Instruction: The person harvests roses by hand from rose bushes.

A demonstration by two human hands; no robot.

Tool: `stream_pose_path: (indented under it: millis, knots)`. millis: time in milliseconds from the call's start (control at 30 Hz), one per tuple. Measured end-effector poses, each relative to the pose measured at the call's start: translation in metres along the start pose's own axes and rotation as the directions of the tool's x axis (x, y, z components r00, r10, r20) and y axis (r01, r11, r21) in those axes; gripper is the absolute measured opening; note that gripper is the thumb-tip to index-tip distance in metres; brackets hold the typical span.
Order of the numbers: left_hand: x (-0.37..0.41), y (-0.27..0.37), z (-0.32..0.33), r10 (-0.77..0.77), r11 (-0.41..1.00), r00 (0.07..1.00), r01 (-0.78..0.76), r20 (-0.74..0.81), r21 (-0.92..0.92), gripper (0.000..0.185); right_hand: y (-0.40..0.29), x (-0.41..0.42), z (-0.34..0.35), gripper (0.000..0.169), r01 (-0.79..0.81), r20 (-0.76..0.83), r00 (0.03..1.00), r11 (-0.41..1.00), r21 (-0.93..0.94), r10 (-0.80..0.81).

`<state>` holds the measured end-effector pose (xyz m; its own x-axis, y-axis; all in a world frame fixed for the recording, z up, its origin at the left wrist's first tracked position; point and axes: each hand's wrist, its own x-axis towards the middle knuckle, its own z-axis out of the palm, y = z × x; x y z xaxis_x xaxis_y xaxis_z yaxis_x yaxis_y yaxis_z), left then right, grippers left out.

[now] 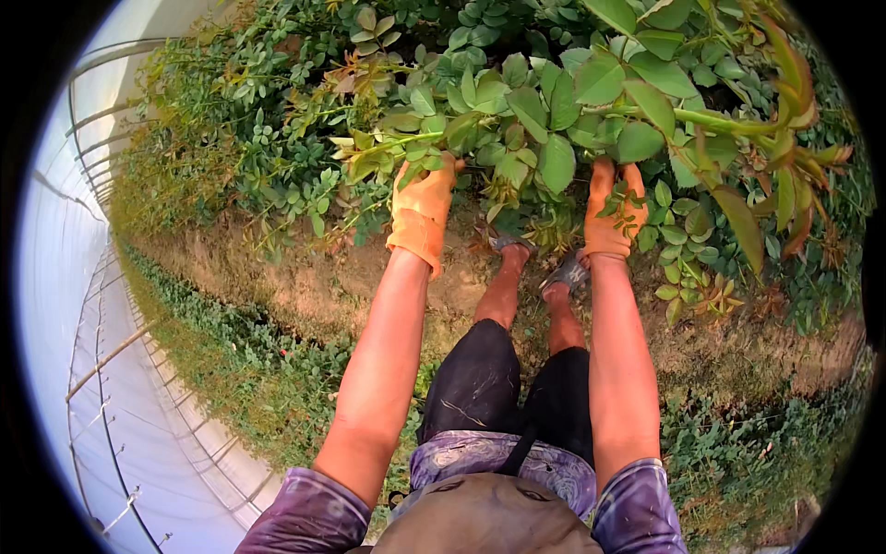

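Note:
Both of my hands wear orange gloves and reach into a row of leafy rose bushes (pixel 554 104). My left hand (pixel 423 201) is at the near side of the foliage, just below a pale green stem (pixel 405 144). Leaves cover most of its fingertips. To the right, my right hand (pixel 616 211) points up into the leaves, its fingertips hidden beneath broad green leaflets. A small leafy sprig (pixel 623 208) lies across the back of that glove. Above it runs a thick green stem (pixel 720 123) with reddish young leaves. Whether either hand grips a stem is hidden.
A bare soil path (pixel 311 284) runs along the row, and my feet in grey shoes (pixel 567 271) stand on it. Behind me grows another low row of plants (pixel 277 374). Curved greenhouse hoops and pale sheeting (pixel 138 408) rise at the left.

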<state>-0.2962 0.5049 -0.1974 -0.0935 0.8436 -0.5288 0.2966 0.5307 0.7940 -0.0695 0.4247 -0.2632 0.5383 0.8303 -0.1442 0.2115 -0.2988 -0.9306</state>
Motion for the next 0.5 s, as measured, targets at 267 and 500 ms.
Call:
stream_pose_path:
  millis: [267, 500]
  knots:
    - [0.030, 0.005, 0.002, 0.070, 0.943, 0.995, -0.042, 0.075, -0.329, 0.035, -0.004, 0.035, -0.022, 0.050, 0.275, 0.467, 0.878, 0.910, -0.309, -0.106]
    - [0.027, 0.048, -0.022, 0.067, 0.975, 0.976, -0.108, 0.208, 0.192, 0.033, -0.075, 0.055, 0.012, 0.044, -0.507, 0.671, 0.734, 0.739, 0.444, 0.100]
